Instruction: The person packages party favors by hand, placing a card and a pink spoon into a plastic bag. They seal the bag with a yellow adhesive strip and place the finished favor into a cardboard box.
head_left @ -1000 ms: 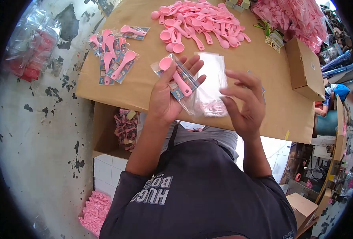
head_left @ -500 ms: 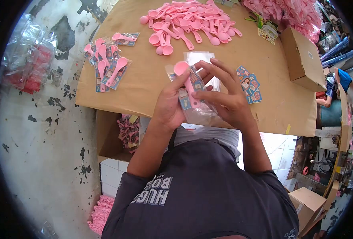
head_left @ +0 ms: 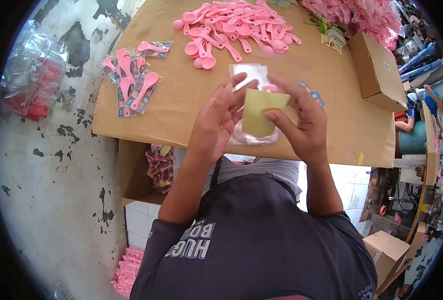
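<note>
My right hand grips a bagged pink spoon with its card, thumb across the plain yellowish back of the card. A bit of pink spoon shows above the card's edge; the rest is hidden. My left hand is open beside it, fingers spread and apparently holding nothing. Beneath both hands lies a stack of clear plastic bags. Several printed blue cards stick out from behind my right hand. To the left sits a group of bagged spoons with cards.
A heap of loose pink spoons covers the table's far side. An upright cardboard box stands at the right, with more pink pieces behind. Clear bags hang on the left wall. Another person is at far right.
The bagged spoon has turned over, from spoon side to plain card back, and has passed into my right hand. My left hand has let go of it and opened.
</note>
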Available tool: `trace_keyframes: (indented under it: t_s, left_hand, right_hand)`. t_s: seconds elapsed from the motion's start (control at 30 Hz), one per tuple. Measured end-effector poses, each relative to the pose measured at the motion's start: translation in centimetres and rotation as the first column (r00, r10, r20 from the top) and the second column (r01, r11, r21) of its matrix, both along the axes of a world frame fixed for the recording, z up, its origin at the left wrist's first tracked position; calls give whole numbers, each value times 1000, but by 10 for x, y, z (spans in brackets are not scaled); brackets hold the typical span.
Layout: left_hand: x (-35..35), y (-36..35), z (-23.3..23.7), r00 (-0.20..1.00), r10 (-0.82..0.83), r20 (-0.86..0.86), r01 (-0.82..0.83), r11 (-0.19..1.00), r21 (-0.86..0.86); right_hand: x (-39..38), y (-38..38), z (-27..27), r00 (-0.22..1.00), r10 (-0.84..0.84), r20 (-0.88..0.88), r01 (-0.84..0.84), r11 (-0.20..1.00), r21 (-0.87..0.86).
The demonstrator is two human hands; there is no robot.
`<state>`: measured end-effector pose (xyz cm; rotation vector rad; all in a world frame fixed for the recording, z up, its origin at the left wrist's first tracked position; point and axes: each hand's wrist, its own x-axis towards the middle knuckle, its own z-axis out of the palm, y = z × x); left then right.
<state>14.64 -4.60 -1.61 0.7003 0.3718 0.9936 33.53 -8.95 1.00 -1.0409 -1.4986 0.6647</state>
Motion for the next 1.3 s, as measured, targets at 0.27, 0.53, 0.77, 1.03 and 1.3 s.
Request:
trace_keyframes:
  t_s: [0.27,0.53,0.77,1.03,1.3]
  left_hand:
    - [4,-12,0,936,160,-313,-86,968,238]
    - [14,-26,5,833,278,-478,-106,929,356]
    - [20,-29,1,823,290,-489,-45,891,452]
    - [11,-29,2,779,242,-578,86,872,482]
    - [-2,-31,2,832,160,-531,90,905,415]
  right_hand:
    - [-9,-4,-15,964,59,-259,-148,929,-339]
    - [2,7,-4,827,-440,351,273,859,432]
    - [3,10,-1,775,-479,413,274,843,464]
    - [7,13,-1,779,-472,413,259,842,472]
    - [17,16,2,911,-381,155,331,903,273]
